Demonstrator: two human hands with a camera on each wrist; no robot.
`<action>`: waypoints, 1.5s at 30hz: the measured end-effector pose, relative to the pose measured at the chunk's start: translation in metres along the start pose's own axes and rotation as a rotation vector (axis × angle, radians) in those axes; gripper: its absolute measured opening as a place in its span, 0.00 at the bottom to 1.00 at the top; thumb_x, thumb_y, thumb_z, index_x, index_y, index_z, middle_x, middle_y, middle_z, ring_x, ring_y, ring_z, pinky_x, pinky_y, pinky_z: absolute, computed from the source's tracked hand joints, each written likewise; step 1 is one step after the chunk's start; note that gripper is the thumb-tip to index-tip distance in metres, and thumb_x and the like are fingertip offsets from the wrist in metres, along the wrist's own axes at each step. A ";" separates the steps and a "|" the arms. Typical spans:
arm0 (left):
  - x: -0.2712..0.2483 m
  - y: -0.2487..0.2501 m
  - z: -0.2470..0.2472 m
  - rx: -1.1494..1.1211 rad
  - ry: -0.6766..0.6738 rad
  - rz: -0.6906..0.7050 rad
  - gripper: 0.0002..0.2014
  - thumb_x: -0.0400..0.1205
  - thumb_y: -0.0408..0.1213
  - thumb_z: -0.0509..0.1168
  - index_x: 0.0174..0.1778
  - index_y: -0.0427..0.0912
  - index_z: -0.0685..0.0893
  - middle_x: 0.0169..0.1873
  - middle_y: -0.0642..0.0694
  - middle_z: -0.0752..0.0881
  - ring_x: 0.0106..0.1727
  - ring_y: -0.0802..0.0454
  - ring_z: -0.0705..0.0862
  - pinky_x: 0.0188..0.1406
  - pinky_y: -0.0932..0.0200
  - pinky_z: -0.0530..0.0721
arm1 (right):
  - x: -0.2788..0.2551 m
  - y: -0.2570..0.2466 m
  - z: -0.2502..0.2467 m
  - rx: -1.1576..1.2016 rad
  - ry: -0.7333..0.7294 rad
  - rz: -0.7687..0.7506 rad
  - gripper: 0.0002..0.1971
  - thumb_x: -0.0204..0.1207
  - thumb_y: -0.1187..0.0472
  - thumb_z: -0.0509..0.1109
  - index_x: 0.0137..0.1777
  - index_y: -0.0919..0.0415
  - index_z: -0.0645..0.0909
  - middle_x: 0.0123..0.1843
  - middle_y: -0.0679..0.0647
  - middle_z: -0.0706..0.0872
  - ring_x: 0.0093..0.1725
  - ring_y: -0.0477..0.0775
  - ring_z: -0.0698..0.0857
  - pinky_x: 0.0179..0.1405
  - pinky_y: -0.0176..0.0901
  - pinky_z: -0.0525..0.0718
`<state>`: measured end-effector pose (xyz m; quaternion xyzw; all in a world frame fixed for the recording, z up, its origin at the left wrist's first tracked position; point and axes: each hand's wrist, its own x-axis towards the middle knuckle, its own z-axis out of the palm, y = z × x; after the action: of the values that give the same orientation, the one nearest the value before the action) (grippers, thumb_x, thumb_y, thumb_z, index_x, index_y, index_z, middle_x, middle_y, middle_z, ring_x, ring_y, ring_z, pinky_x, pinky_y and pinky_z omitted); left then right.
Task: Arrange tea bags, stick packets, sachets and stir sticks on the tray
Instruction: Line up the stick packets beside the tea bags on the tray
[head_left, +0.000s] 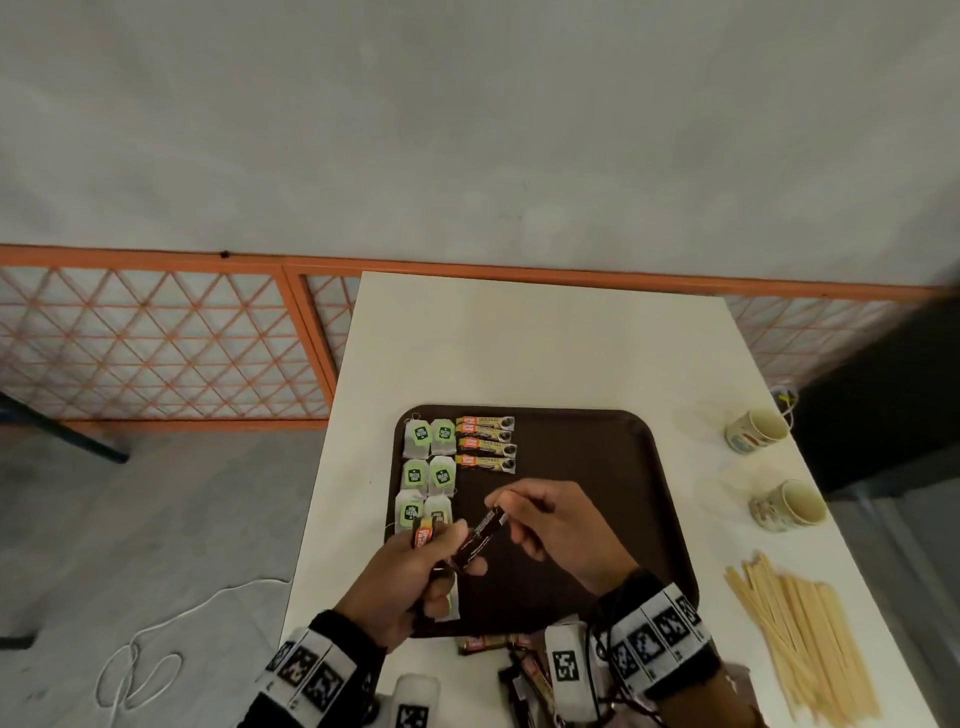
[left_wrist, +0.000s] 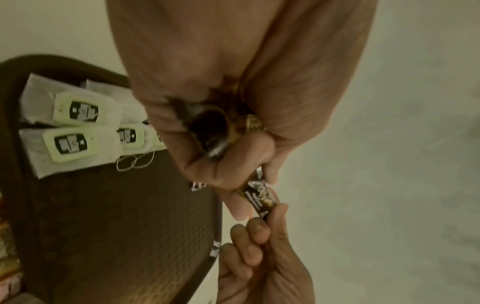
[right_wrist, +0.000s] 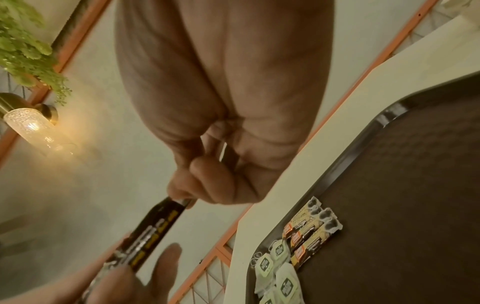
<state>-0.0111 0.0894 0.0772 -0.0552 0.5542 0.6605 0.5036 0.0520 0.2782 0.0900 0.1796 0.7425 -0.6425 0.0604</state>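
Note:
A dark brown tray (head_left: 597, 467) lies on the white table. Tea bags (head_left: 431, 467) with green tags sit in two columns along its left side, and several orange-ended stick packets (head_left: 485, 441) are stacked in a row beside them. Over the tray's near left part, my left hand (head_left: 441, 551) grips a small bundle of stick packets (head_left: 422, 535). One dark stick packet (head_left: 478, 538) sticks out of that bundle, and my right hand (head_left: 501, 506) pinches its far end between thumb and fingers. The wrist views show the same packet (left_wrist: 259, 197) (right_wrist: 155, 232) held by both hands.
Wooden stir sticks (head_left: 800, 639) lie in a loose pile on the table right of the tray. Two paper cups (head_left: 758, 428) (head_left: 789, 506) lie on their sides at the right edge. More packets (head_left: 488, 644) lie by the tray's near rim.

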 end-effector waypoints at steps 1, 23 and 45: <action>0.001 -0.001 0.003 0.013 -0.009 0.003 0.10 0.85 0.40 0.65 0.49 0.36 0.83 0.35 0.39 0.87 0.19 0.58 0.66 0.15 0.66 0.66 | -0.002 -0.001 -0.001 0.023 0.014 0.002 0.11 0.85 0.60 0.65 0.54 0.61 0.88 0.32 0.54 0.83 0.28 0.49 0.78 0.26 0.35 0.76; 0.005 -0.010 0.034 0.348 0.178 0.226 0.07 0.78 0.40 0.74 0.42 0.40 0.89 0.38 0.46 0.93 0.24 0.44 0.77 0.20 0.59 0.76 | -0.014 0.012 0.000 0.104 0.113 0.112 0.11 0.83 0.56 0.68 0.52 0.64 0.85 0.48 0.63 0.91 0.46 0.60 0.90 0.55 0.57 0.89; 0.029 -0.008 -0.032 0.233 0.451 0.058 0.07 0.81 0.38 0.70 0.43 0.39 0.89 0.34 0.39 0.89 0.17 0.51 0.71 0.19 0.62 0.71 | 0.083 0.083 -0.021 -0.152 0.204 0.420 0.07 0.80 0.68 0.69 0.43 0.60 0.86 0.41 0.62 0.91 0.32 0.50 0.87 0.38 0.40 0.87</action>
<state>-0.0349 0.0806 0.0407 -0.1268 0.7263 0.5772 0.3510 0.0066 0.3230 -0.0101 0.3891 0.7373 -0.5367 0.1305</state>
